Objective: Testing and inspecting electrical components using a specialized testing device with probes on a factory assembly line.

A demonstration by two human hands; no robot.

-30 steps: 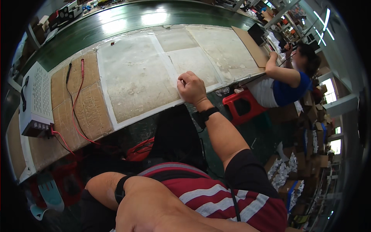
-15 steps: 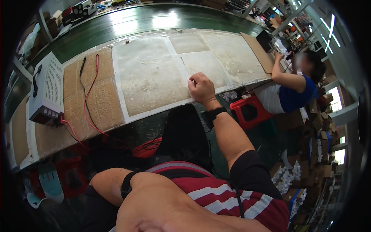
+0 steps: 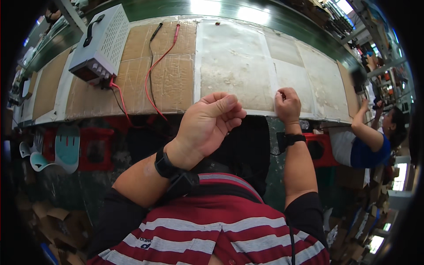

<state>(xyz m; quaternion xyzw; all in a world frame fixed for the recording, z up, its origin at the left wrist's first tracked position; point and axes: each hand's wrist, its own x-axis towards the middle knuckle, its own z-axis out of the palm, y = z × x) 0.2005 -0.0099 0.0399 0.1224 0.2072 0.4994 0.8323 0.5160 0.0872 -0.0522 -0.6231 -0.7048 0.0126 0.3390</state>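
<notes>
My left hand (image 3: pixel 205 123) is raised over the front of the bench, its palm partly showing. The thumb lies against the curled fingers, and I see nothing in the palm. At the front edge of the worn white bench top (image 3: pixel 234 66) rests my right hand (image 3: pixel 289 106), with its fingers curled inward; the inside of that fist is hidden. Two test probes, one black (image 3: pixel 156 32) and one red (image 3: pixel 176 34), lie on the brown cardboard covering (image 3: pixel 172 75) to the left. Their leads run to a grey bench power supply (image 3: pixel 104 46) with a black handle.
A green conveyor belt (image 3: pixel 174 9) runs behind the bench. At the right, a co-worker in blue (image 3: pixel 373 145) sits near a red stool (image 3: pixel 321 150). A white and teal chair-like object (image 3: pixel 67 148) and another red stool (image 3: pixel 95 148) stand below left. A small dark bit (image 3: pixel 217 23) lies near the far edge.
My left hand has come up from close to the camera to the bench front. The view has swung left, so the bench appears farther right. My right hand remains at the bench edge.
</notes>
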